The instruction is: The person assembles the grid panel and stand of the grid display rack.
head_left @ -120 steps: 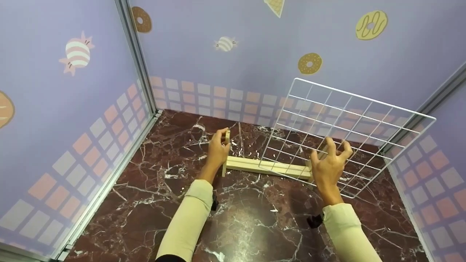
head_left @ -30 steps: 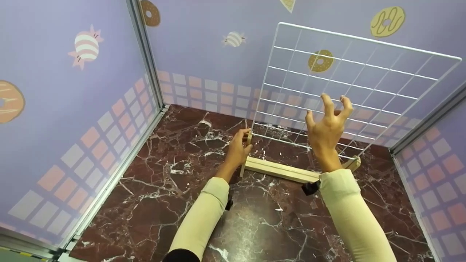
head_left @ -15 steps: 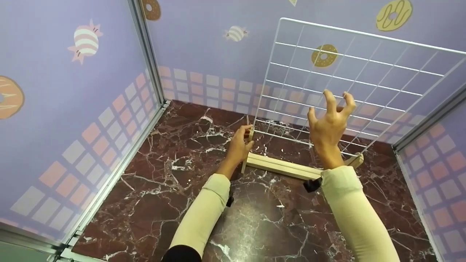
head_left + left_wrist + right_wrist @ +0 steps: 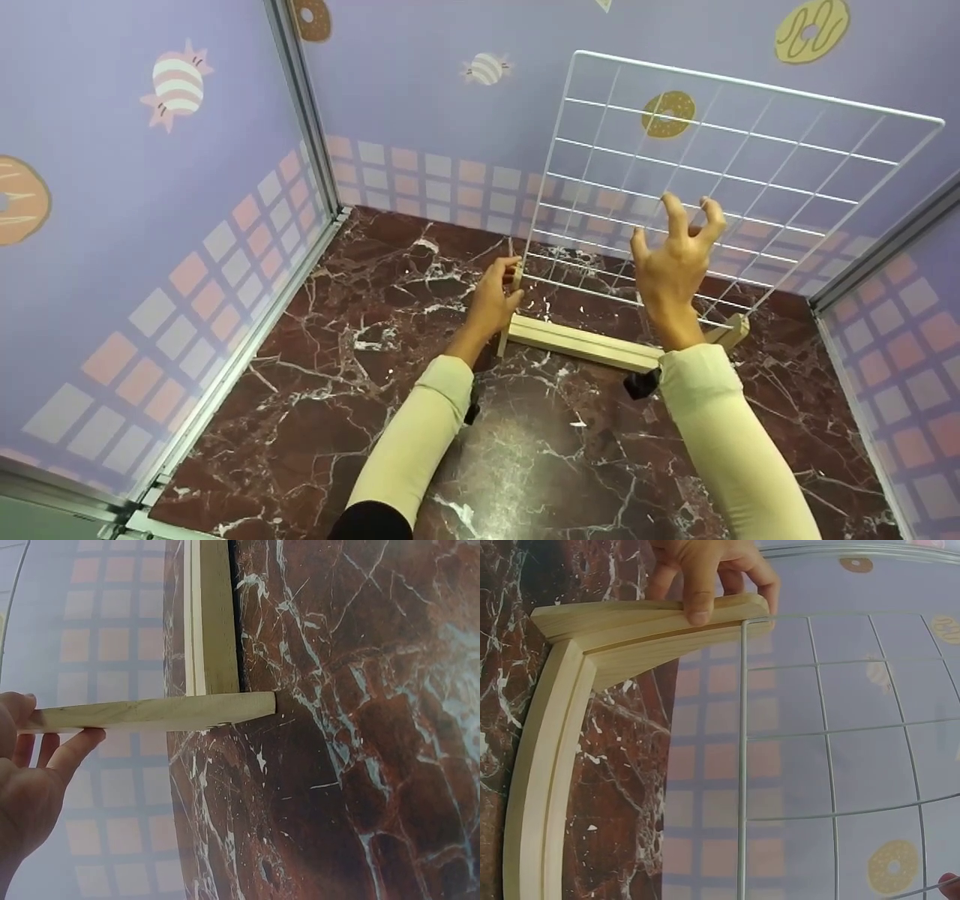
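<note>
A U-shaped wooden frame [image 4: 581, 341] with a groove along its inner faces lies low over the dark marbled surface. My left hand [image 4: 495, 300] pinches the upper end of its left side piece, thumb on one face and fingers on the other, as the left wrist view of the side piece [image 4: 150, 714] shows. With spread, bent fingers my right hand [image 4: 675, 262] holds a white wire grid panel [image 4: 750, 135] at its middle. In the right wrist view, one lower corner of the grid [image 4: 744, 765] meets the grooved end of the side piece beside my left hand [image 4: 705, 570].
Lilac walls [image 4: 420, 75] printed with sweets and tiles enclose the back and both sides. Metal corner posts [image 4: 304, 105] stand between them. Small white flecks [image 4: 546, 306] lie behind the wooden bar on the marbled surface [image 4: 375, 442].
Since the earliest frame, my right hand has lifted the grid, bringing its lower left corner to the left side piece. In the last half second, the grid has dipped slightly and shifted left.
</note>
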### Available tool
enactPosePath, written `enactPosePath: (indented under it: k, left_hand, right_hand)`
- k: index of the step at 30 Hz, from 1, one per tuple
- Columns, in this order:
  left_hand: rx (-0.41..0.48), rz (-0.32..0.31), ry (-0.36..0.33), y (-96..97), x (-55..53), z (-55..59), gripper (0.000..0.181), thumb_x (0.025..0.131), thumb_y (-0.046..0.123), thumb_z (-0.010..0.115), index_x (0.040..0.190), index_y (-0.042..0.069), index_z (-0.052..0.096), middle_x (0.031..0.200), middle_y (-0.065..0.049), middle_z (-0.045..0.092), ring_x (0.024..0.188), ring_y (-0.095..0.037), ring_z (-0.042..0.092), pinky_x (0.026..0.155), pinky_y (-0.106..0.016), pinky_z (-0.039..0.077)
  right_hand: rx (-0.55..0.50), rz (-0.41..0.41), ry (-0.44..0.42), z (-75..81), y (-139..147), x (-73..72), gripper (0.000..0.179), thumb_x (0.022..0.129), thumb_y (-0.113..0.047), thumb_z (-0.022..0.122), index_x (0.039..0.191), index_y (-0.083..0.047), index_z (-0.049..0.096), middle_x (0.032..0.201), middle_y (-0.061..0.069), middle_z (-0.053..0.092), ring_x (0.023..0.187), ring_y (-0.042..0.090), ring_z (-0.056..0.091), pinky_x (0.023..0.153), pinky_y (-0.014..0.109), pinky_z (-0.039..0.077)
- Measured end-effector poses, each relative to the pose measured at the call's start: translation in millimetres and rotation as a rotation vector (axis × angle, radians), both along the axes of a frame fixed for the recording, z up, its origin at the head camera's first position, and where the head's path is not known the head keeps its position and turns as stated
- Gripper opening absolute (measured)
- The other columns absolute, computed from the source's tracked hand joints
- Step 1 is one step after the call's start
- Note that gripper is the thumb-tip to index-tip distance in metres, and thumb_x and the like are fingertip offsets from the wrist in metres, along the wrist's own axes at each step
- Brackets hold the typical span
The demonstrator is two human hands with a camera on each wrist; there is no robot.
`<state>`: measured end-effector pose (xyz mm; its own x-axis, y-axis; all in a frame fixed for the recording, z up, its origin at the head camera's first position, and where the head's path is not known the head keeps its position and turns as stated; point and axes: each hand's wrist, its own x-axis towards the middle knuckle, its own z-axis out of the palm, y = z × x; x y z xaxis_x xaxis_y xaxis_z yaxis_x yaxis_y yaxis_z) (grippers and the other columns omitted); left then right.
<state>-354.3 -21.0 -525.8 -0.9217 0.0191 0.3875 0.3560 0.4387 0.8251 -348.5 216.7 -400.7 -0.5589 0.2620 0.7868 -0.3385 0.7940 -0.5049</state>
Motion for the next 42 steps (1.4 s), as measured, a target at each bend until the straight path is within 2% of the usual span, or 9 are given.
enactPosePath:
  k: [11,15,18,22,26,29,33,38,42]
  left_hand:
    - [0.016,-0.05,-0.021,-7.4,-4.1,6.4,0.058,0.085,-0.008,0.072,0.138,0.001,0.052,0.126,-0.022,0.063,0.117,-0.035,0.065,0.102,-0.044,0.056]
    - [-0.019,-0.053,0.007,-8.6,-3.4,8.6,0.055,0.087,0.001,0.074,0.138,0.0,0.053,0.124,-0.023,0.062,0.114,-0.036,0.064,0.102,-0.045,0.055]
    - [-0.044,-0.023,0.047,-7.8,-4.2,14.1,0.057,0.089,0.01,0.074,0.139,0.0,0.052,0.124,-0.023,0.06,0.115,-0.037,0.061,0.105,-0.046,0.052]
    - [-0.032,0.025,0.063,-3.8,-5.6,36.4,0.065,0.09,0.02,0.073,0.147,0.003,0.045,0.131,-0.019,0.056,0.118,-0.033,0.058,0.106,-0.045,0.051]
    - [0.001,0.042,0.062,5.9,-5.1,70.6,0.075,0.092,0.025,0.071,0.156,0.01,0.035,0.142,-0.015,0.05,0.126,-0.028,0.054,0.11,-0.041,0.05]
    - [0.016,0.053,0.092,16.2,-4.3,95.0,0.081,0.093,0.026,0.071,0.16,0.014,0.027,0.147,-0.013,0.047,0.13,-0.026,0.052,0.113,-0.036,0.048]
    - [0.014,0.088,0.13,29.4,-2.6,120.0,0.091,0.091,0.027,0.074,0.163,0.018,0.02,0.146,-0.011,0.047,0.127,-0.024,0.055,0.102,-0.028,0.054]
    - [-0.03,0.137,0.174,41.8,-3.1,137.5,0.096,0.09,0.028,0.076,0.164,0.02,0.016,0.143,-0.014,0.052,0.111,-0.025,0.063,0.069,-0.022,0.057]
    - [-0.058,0.191,0.192,48.1,-4.8,140.6,0.097,0.089,0.031,0.077,0.164,0.023,0.015,0.136,-0.012,0.059,0.099,-0.023,0.066,0.059,-0.02,0.053]
  right_hand:
    - [0.0,0.008,-0.017,-10.0,-2,-2.0,0.047,0.087,-0.021,0.075,0.131,-0.018,0.058,0.145,0.023,0.038,0.087,0.03,0.054,0.063,0.046,0.056]
    - [0.0,0.005,-0.017,-13.4,-3,-0.8,0.048,0.087,-0.02,0.075,0.131,-0.019,0.059,0.145,0.023,0.038,0.084,0.031,0.054,0.062,0.046,0.056]
    - [0.005,0.008,-0.019,-15.5,-2,-0.2,0.048,0.087,-0.02,0.076,0.131,-0.019,0.059,0.145,0.023,0.038,0.083,0.032,0.055,0.061,0.046,0.057]
    - [0.016,0.014,-0.017,-16.3,-2,-0.6,0.047,0.086,-0.021,0.076,0.13,-0.017,0.059,0.145,0.024,0.038,0.089,0.034,0.056,0.062,0.046,0.058]
    - [0.006,0.016,-0.018,-16.5,-2,-1.3,0.046,0.087,-0.019,0.076,0.129,-0.016,0.059,0.145,0.024,0.038,0.097,0.033,0.055,0.067,0.046,0.057]
    - [-0.007,0.011,-0.02,-17.2,-1,-1.4,0.046,0.087,-0.019,0.076,0.129,-0.016,0.059,0.145,0.024,0.037,0.097,0.033,0.055,0.068,0.047,0.058]
    - [-0.01,0.01,-0.019,-18.5,0,-1.3,0.046,0.087,-0.02,0.077,0.129,-0.016,0.059,0.145,0.025,0.037,0.097,0.033,0.055,0.07,0.047,0.058]
    - [0.0,0.021,-0.014,-20.9,-1,-2.0,0.047,0.086,-0.021,0.077,0.129,-0.016,0.059,0.144,0.026,0.039,0.098,0.035,0.056,0.069,0.048,0.059]
    - [0.005,0.026,-0.019,-23.2,-2,-1.5,0.047,0.086,-0.021,0.077,0.129,-0.016,0.059,0.144,0.026,0.039,0.097,0.035,0.056,0.068,0.047,0.058]
